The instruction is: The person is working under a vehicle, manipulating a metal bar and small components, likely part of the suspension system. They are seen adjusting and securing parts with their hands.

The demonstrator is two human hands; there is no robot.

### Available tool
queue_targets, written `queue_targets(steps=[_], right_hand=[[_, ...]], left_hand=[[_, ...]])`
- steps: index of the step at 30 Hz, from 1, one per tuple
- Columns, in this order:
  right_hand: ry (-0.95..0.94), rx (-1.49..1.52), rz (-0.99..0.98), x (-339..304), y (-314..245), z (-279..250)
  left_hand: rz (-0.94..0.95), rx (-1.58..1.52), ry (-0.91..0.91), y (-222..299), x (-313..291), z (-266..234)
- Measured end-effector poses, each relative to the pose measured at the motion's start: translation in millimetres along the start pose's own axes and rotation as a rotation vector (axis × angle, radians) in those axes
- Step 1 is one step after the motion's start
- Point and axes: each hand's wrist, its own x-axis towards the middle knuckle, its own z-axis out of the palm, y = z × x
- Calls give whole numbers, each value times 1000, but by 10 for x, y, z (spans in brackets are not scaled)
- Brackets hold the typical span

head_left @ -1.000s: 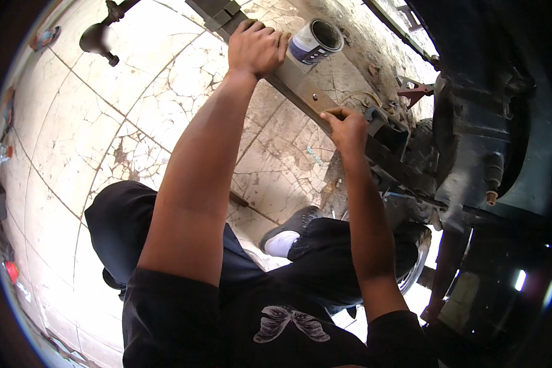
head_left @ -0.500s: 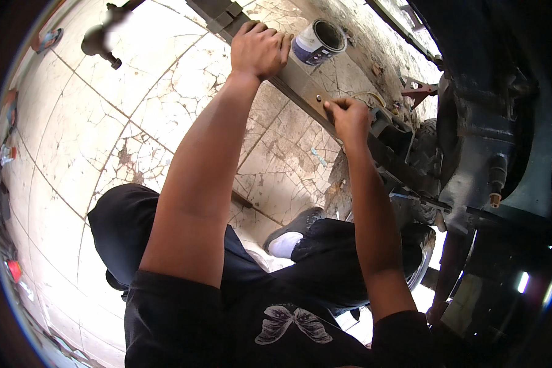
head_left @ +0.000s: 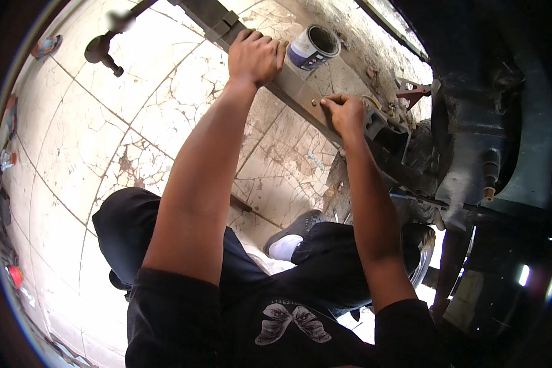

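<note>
A long flat metal bar, which looks like a vehicle's leaf spring (head_left: 299,92), runs slantwise from the upper left toward the dark undercarriage on the right. My left hand (head_left: 256,59) is wrapped over its top edge, below a small metal clip (head_left: 226,23). Farther down the bar, my right hand (head_left: 345,115) has thumb and forefinger pinched close to a small round bolt end or hole (head_left: 314,102). Whatever lies between those fingertips is hidden. Just beyond the bar, between my hands, stands an open paint can (head_left: 313,49) with a white and purple label.
Dark axle parts (head_left: 481,132) and a wheel hub crowd the right side. A red stand (head_left: 414,93) is behind them. At the upper left a dark metal rod with a ball-shaped end (head_left: 98,49) juts in. Cracked tiles (head_left: 153,122) cover the floor.
The view has shifted slightly, so the bar and can sit a little farther left. My left hand keeps its hold. My right fingers have changed pose slightly beside the bolt end or hole.
</note>
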Motion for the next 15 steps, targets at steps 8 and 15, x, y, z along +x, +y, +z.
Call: queue_targets(steps=[8, 15], right_hand=[[18, -11, -9, -354, 58, 23], [-19, 39, 40, -255, -9, 124]], left_hand=[[-11, 2, -27, 3, -17, -80], [-14, 16, -30, -41, -62, -62]])
